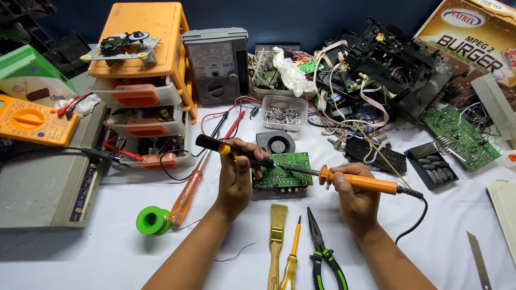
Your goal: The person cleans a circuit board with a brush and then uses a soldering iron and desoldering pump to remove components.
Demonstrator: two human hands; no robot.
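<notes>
A green circuit board [288,164] lies on the white table in the middle. My left hand [235,177] grips a black tool with a yellow band [226,147], its tip resting on the board's left edge. My right hand [355,196] holds an orange soldering iron [365,183], whose metal tip points left onto the board. The iron's black cord [416,215] trails off to the right.
Near the front lie a paintbrush [277,231], a small yellow screwdriver [292,252] and green-handled pliers [322,252]. A green solder spool [152,220] and an orange test screwdriver [185,193] sit left. Orange drawers [142,80], two meters and scrap electronics crowd the back.
</notes>
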